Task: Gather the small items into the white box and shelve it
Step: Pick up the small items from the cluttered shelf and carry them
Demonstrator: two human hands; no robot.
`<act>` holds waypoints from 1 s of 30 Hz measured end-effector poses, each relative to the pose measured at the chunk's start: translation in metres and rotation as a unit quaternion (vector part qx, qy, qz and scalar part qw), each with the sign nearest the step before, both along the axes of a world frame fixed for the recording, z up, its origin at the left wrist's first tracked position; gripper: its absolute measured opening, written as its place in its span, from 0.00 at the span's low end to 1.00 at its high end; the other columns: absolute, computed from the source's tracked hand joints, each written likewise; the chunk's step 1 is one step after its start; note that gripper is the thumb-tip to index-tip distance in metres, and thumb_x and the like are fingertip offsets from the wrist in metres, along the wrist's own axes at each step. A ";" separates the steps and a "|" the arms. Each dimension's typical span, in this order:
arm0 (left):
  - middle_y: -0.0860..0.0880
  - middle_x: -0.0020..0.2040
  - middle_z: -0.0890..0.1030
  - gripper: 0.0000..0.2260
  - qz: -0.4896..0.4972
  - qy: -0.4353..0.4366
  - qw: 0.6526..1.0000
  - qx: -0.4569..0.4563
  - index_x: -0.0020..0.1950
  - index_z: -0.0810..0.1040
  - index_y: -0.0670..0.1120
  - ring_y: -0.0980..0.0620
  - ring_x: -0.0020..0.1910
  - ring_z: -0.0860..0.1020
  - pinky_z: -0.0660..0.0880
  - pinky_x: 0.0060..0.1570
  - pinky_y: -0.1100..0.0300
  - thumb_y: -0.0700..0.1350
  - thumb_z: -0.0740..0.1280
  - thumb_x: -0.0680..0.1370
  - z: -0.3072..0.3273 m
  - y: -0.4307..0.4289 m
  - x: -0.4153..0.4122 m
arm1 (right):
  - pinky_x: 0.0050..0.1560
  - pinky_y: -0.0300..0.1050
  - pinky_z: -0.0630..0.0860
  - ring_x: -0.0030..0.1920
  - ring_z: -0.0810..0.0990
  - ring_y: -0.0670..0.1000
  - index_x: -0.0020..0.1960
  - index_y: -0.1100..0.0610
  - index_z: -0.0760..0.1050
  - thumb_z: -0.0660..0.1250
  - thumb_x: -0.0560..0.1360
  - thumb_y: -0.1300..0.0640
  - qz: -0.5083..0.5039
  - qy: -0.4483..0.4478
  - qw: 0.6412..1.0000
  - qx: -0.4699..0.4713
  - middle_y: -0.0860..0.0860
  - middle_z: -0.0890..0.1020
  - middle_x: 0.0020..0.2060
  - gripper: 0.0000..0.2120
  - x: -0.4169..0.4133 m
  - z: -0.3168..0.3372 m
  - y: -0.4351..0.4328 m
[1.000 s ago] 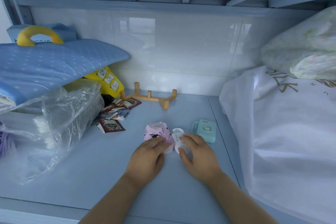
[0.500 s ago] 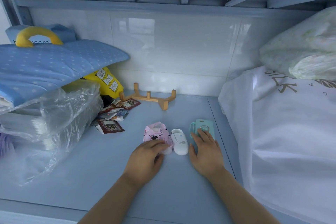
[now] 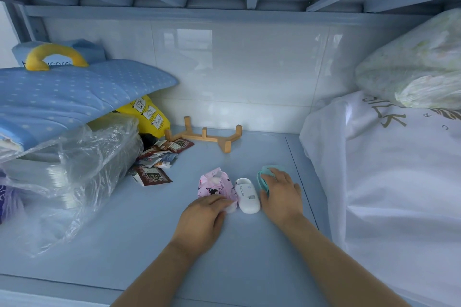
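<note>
Field note, shelf bay. My right hand (image 3: pixel 280 194) has left the white case (image 3: pixel 247 195), which it covered a second ago, and has slid right onto the teal gadget (image 3: pixel 264 178). Fingers are spread over its top, with the thumb side against its left edge. I read it as closing on the gadget, but a real clamp I cannot tell; the far side is hidden under the palm.

My left hand (image 3: pixel 204 217) has hardly moved. Its fingertips rest flat on the near end of the pink pack (image 3: pixel 217 185), pinning it, not wrapped round it.

The white case now lies bare between the two hands, touching the pink pack on its left and just beside the gadget on its right.

What it means: the three small items are bunched and each is within reach, so gathering is at the pick-up stage, with nothing boxed yet. The white box is nowhere in view (perhaps behind me or below the shelf edge, which I can't confirm).

Beyond my left hand lie loose sachets (image 3: pixel 159 164), likely also to be gathered. A wooden rack (image 3: pixel 207 134) stands past both hands at the wall.

Risk: the case is smooth and could skid when I lift its neighbours.
</note>
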State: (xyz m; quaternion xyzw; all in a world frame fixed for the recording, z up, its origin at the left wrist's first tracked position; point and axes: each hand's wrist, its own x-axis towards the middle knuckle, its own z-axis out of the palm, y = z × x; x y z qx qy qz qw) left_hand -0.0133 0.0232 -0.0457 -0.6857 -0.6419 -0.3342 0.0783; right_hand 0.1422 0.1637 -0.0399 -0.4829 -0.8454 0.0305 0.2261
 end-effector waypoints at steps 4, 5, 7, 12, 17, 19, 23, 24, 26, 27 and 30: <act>0.53 0.51 0.82 0.14 0.004 -0.001 1.000 0.000 0.55 0.79 0.51 0.49 0.48 0.79 0.77 0.43 0.57 0.37 0.66 0.73 0.000 -0.001 -0.001 | 0.63 0.52 0.64 0.70 0.58 0.50 0.63 0.52 0.71 0.61 0.75 0.55 -0.014 0.017 0.999 -0.028 0.51 0.64 0.70 0.16 0.000 -0.007 0.001; 0.53 0.51 0.82 0.14 0.006 0.002 1.000 0.001 0.55 0.79 0.51 0.48 0.48 0.79 0.77 0.43 0.57 0.37 0.66 0.73 0.000 -0.001 0.000 | 0.62 0.51 0.65 0.70 0.58 0.50 0.60 0.53 0.74 0.61 0.75 0.56 -0.013 0.030 0.999 -0.027 0.51 0.65 0.69 0.14 0.000 -0.006 0.002; 0.53 0.51 0.82 0.13 0.009 0.010 1.000 0.003 0.54 0.80 0.50 0.48 0.47 0.79 0.77 0.41 0.59 0.36 0.66 0.72 0.001 -0.002 0.000 | 0.59 0.49 0.68 0.70 0.60 0.51 0.56 0.54 0.77 0.62 0.75 0.58 -0.005 0.042 0.999 -0.024 0.51 0.67 0.69 0.12 0.002 -0.005 0.001; 0.53 0.50 0.82 0.13 0.014 0.022 1.000 0.005 0.54 0.80 0.50 0.48 0.45 0.80 0.77 0.38 0.60 0.37 0.67 0.72 0.004 -0.004 0.002 | 0.55 0.49 0.71 0.69 0.62 0.50 0.53 0.53 0.80 0.63 0.74 0.60 0.013 0.073 0.997 -0.021 0.50 0.70 0.66 0.10 0.007 -0.005 -0.012; 0.51 0.50 0.83 0.12 0.013 0.027 0.999 0.020 0.53 0.80 0.47 0.48 0.45 0.81 0.78 0.39 0.60 0.38 0.65 0.72 0.009 -0.005 0.003 | 0.50 0.49 0.74 0.67 0.65 0.51 0.49 0.53 0.80 0.65 0.73 0.60 0.039 0.115 0.993 0.000 0.51 0.73 0.63 0.08 0.014 -0.007 -0.038; 0.50 0.49 0.83 0.12 0.017 0.032 0.999 0.026 0.53 0.81 0.46 0.47 0.45 0.81 0.78 0.39 0.60 0.36 0.67 0.71 0.010 -0.004 0.003 | 0.49 0.49 0.75 0.66 0.66 0.52 0.48 0.53 0.80 0.65 0.72 0.61 0.052 0.114 0.992 0.004 0.51 0.73 0.62 0.08 0.018 -0.007 -0.044; 0.50 0.48 0.84 0.12 0.043 0.017 0.998 0.036 0.51 0.81 0.46 0.48 0.41 0.81 0.77 0.35 0.62 0.38 0.66 0.70 0.013 -0.001 0.009 | 0.52 0.47 0.74 0.66 0.65 0.51 0.54 0.52 0.78 0.65 0.72 0.58 0.071 0.094 0.993 0.002 0.50 0.72 0.63 0.12 0.026 -0.007 -0.047; 0.50 0.48 0.84 0.11 0.046 0.015 0.998 0.034 0.51 0.81 0.46 0.48 0.41 0.81 0.77 0.34 0.62 0.39 0.66 0.70 0.012 -0.001 0.012 | 0.55 0.47 0.72 0.67 0.64 0.50 0.57 0.50 0.76 0.65 0.72 0.55 0.070 0.078 0.994 0.007 0.49 0.71 0.64 0.13 0.026 -0.006 -0.047; 0.50 0.48 0.84 0.12 0.044 0.010 0.999 0.027 0.50 0.81 0.46 0.48 0.41 0.81 0.78 0.34 0.61 0.39 0.65 0.69 0.010 -0.002 0.016 | 0.63 0.54 0.64 0.68 0.61 0.49 0.61 0.48 0.72 0.64 0.72 0.51 0.064 0.036 0.997 0.014 0.48 0.68 0.66 0.17 0.021 -0.006 -0.047; 0.50 0.48 0.84 0.12 0.045 0.010 0.999 0.023 0.50 0.81 0.46 0.48 0.41 0.82 0.78 0.34 0.61 0.38 0.65 0.69 0.009 -0.002 0.017 | 0.66 0.60 0.58 0.69 0.59 0.49 0.62 0.47 0.71 0.63 0.72 0.50 0.065 0.013 0.998 0.016 0.47 0.67 0.68 0.18 0.018 -0.007 -0.048; 0.49 0.47 0.84 0.12 0.059 0.011 0.998 0.019 0.50 0.81 0.45 0.49 0.40 0.82 0.76 0.33 0.63 0.37 0.67 0.67 0.008 -0.003 0.017 | 0.65 0.71 0.44 0.69 0.62 0.50 0.60 0.49 0.72 0.64 0.69 0.52 0.096 -0.017 0.994 0.048 0.48 0.70 0.65 0.20 0.008 -0.009 -0.057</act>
